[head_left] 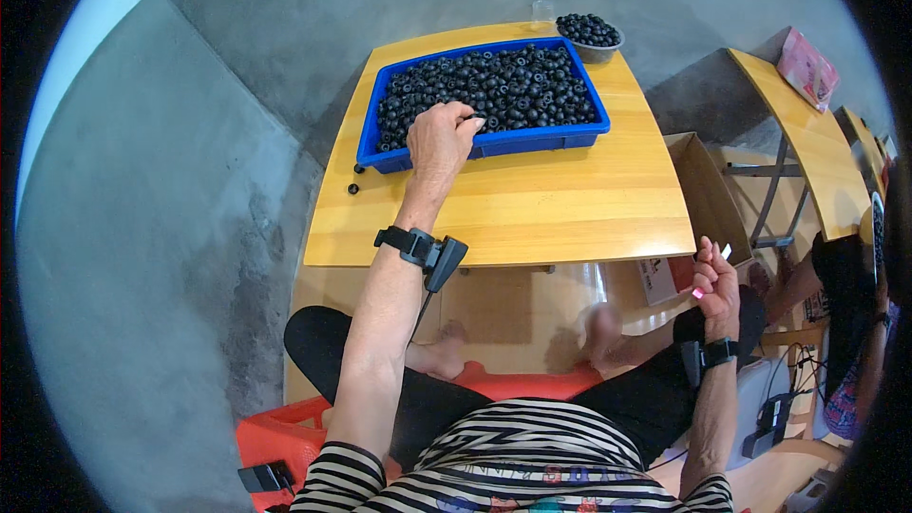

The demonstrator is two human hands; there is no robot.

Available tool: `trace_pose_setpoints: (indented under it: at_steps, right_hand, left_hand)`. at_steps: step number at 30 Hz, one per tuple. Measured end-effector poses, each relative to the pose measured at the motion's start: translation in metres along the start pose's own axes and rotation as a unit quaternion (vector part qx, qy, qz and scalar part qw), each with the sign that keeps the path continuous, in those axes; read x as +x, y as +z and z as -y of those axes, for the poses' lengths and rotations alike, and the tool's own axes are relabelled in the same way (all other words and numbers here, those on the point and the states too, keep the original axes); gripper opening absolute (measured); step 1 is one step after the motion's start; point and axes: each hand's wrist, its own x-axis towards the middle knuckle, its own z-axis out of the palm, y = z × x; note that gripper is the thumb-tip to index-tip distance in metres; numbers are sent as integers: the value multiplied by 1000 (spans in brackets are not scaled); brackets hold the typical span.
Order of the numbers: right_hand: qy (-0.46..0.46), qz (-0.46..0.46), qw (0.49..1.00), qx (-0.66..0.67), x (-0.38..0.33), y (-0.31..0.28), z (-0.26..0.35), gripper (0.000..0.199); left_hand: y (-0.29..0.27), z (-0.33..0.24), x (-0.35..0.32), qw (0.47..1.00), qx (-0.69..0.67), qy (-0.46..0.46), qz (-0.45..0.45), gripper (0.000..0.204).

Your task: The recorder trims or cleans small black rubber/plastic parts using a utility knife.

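A blue plastic tray full of small round black parts, many with a hole in them, stands on the yellow wooden table. Over its near side is my left hand, its fingers bent and pinched together at the parts; what sits between the fingertips, if anything, is too small to tell. Off the table's front right corner I hold my right hand closed round a thin object with a white end and a pink end. Its middle is hidden in the fist.
Two loose black parts lie left of the tray. A grey bowl heaped with black parts stands at the back right, beside a clear plastic cup. Right of the table are a cardboard box, another table with a pink bag, and a person.
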Motion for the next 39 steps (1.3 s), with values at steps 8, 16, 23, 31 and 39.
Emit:
trace_pose_setpoints:
  at_steps: [8, 16, 23, 31, 39]
  right_hand:
    - [15, 16, 997, 80, -34, 37, -33, 21]
    - [7, 86, 967, -239, -69, 159, -81, 18]
    - [-46, 155, 863, -479, -24, 225, -113, 22]
    - [-89, 295, 798, -517, 19, 218, -130, 19]
    - [-49, 378, 772, -509, 43, 219, -110, 12]
  left_hand:
    - [-4, -4, -15, 951, -289, -78, -81, 16]
    - [-39, -88, -99, 804, -570, -118, 119, 22]
    - [-46, -97, -106, 861, -484, -68, 139, 38]
    - [-35, -86, -104, 914, -387, -39, 114, 45]
    - [-39, -107, -96, 863, -465, -152, 126, 52]
